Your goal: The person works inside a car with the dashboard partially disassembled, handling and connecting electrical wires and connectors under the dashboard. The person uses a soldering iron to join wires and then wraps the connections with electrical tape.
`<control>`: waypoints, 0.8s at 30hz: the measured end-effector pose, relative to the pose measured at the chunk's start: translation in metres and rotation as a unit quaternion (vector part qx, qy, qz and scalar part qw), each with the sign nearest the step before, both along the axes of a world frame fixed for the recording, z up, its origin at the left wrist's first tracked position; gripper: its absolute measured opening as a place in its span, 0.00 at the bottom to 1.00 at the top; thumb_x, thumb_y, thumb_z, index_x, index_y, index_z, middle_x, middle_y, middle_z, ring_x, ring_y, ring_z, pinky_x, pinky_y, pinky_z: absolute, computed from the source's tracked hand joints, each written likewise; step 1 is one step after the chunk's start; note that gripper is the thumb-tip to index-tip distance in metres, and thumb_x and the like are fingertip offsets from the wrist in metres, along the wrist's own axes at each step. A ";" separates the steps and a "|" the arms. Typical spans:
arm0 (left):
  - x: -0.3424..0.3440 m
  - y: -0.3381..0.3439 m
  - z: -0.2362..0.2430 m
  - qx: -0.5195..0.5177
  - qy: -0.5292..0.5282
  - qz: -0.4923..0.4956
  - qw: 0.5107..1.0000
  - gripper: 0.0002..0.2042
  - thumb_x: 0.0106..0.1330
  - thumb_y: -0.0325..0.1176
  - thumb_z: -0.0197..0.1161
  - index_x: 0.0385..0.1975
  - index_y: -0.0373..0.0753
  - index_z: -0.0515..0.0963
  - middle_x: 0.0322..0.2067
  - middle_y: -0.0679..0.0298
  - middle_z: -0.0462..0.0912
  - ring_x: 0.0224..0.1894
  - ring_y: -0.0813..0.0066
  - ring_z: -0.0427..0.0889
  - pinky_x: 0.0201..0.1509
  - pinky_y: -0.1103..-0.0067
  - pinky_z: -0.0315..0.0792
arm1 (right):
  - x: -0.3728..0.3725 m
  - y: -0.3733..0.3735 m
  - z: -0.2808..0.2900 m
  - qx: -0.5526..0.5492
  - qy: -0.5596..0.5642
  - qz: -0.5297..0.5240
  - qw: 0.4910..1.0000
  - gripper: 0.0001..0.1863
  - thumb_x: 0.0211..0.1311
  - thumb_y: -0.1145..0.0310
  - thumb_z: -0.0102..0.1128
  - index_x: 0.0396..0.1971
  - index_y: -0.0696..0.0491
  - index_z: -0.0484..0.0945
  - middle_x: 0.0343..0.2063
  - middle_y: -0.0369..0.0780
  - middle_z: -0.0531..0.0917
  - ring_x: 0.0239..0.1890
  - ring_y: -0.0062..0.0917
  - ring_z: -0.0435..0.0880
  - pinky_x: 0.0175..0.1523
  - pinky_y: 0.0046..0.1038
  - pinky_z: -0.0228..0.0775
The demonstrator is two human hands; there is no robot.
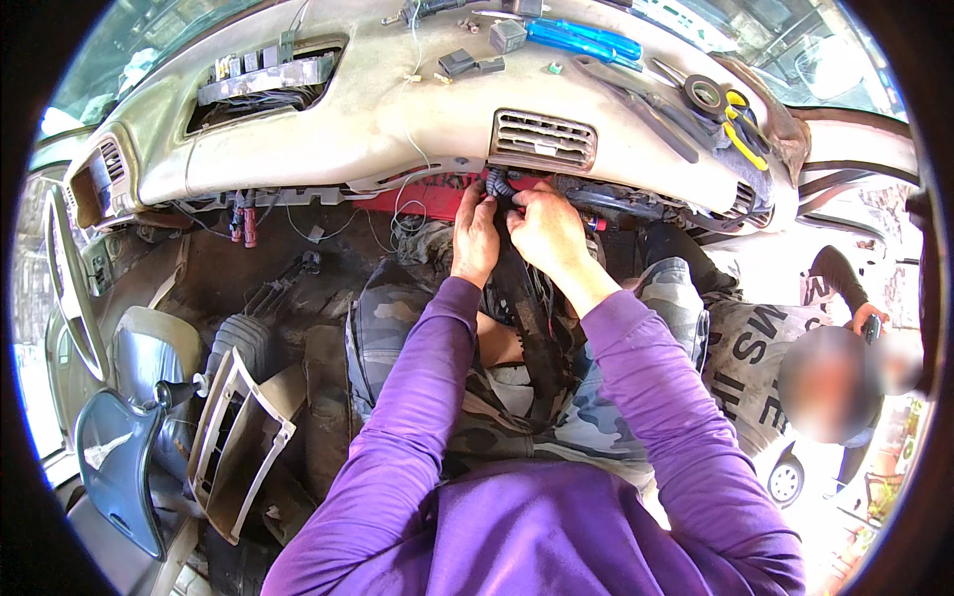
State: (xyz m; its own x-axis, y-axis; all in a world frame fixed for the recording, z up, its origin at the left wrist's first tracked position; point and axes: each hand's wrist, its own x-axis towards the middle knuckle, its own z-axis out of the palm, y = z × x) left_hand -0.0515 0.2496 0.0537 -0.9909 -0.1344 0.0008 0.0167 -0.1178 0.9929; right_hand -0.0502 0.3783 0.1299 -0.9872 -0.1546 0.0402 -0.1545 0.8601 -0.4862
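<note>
Below the dashboard's centre air vent (544,137), a dark corrugated wiring sleeve (499,183) is held between my two hands. My left hand (476,236) is closed, its fingertips pressed on the sleeve's left side. From the right, my closed right hand (550,230) pinches at the same sleeve. Part of the sleeve is hidden by the fingers. A dark, taped-looking wire bundle (527,308) hangs down between my forearms towards my lap. Behind my hands, a red panel (417,196) shows under the dashboard (397,129).
Blue-handled tools (581,40), black connectors (459,63), a roll of tape (704,94) and yellow-handled pliers (745,134) lie on the dashboard. A loose trim frame (238,447) leans at the left. Another person (760,338) is outside at the right, holding a dark object.
</note>
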 end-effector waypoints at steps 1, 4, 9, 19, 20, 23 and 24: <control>0.001 -0.002 -0.005 -0.020 0.012 -0.001 1.000 0.21 0.71 0.34 0.49 0.58 0.26 0.71 0.50 0.46 0.80 0.53 0.58 0.79 0.60 0.72 0.69 | 0.000 -0.004 -0.002 -0.003 0.014 -0.006 1.000 0.15 0.55 0.63 0.65 0.39 0.57 0.85 0.40 0.49 0.83 0.43 0.46 0.85 0.49 0.43 0.78; 0.007 0.005 0.004 -0.013 0.014 -0.032 0.999 0.23 0.70 0.32 0.47 0.62 0.27 0.69 0.56 0.44 0.77 0.57 0.56 0.77 0.64 0.73 0.67 | -0.003 -0.002 -0.006 -0.008 0.026 -0.039 0.999 0.15 0.51 0.64 0.68 0.35 0.58 0.85 0.35 0.49 0.85 0.41 0.45 0.85 0.50 0.41 0.78; 0.010 -0.010 -0.018 -0.267 0.103 -0.029 0.958 0.20 0.70 0.28 0.48 0.61 0.28 0.69 0.56 0.48 0.78 0.56 0.59 0.78 0.63 0.73 0.69 | -0.015 -0.001 -0.008 -0.077 -0.068 -0.060 0.993 0.13 0.49 0.64 0.70 0.30 0.58 0.84 0.27 0.51 0.86 0.35 0.45 0.87 0.43 0.40 0.78; 0.007 -0.006 0.020 0.191 -0.083 -0.153 0.966 0.19 0.69 0.24 0.49 0.59 0.32 0.72 0.49 0.58 0.82 0.51 0.71 0.81 0.57 0.77 0.74 | -0.031 0.024 -0.024 -0.348 -0.200 -0.068 0.913 0.10 0.54 0.69 0.70 0.30 0.61 0.86 0.24 0.38 0.86 0.28 0.21 0.81 0.35 0.26 0.72; 0.007 -0.009 0.014 0.172 -0.062 -0.150 0.972 0.20 0.69 0.24 0.49 0.60 0.32 0.71 0.50 0.57 0.81 0.52 0.69 0.81 0.57 0.76 0.74 | -0.027 0.020 -0.007 -0.281 -0.185 -0.043 0.941 0.11 0.55 0.67 0.71 0.31 0.62 0.86 0.24 0.40 0.86 0.28 0.21 0.82 0.36 0.27 0.73; 0.005 -0.012 0.020 0.215 -0.080 -0.192 0.954 0.20 0.63 0.22 0.52 0.57 0.30 0.74 0.49 0.59 0.82 0.51 0.72 0.79 0.58 0.78 0.71 | -0.025 0.022 0.002 -0.139 -0.153 -0.006 0.978 0.18 0.54 0.60 0.74 0.31 0.62 0.85 0.24 0.48 0.85 0.28 0.29 0.84 0.38 0.34 0.74; 0.005 -0.011 0.018 0.220 -0.076 -0.192 0.953 0.21 0.60 0.22 0.53 0.55 0.30 0.75 0.48 0.60 0.82 0.49 0.72 0.80 0.57 0.78 0.71 | -0.026 0.022 0.002 -0.108 -0.151 -0.001 0.983 0.19 0.54 0.59 0.75 0.31 0.62 0.85 0.24 0.49 0.85 0.28 0.31 0.84 0.38 0.35 0.74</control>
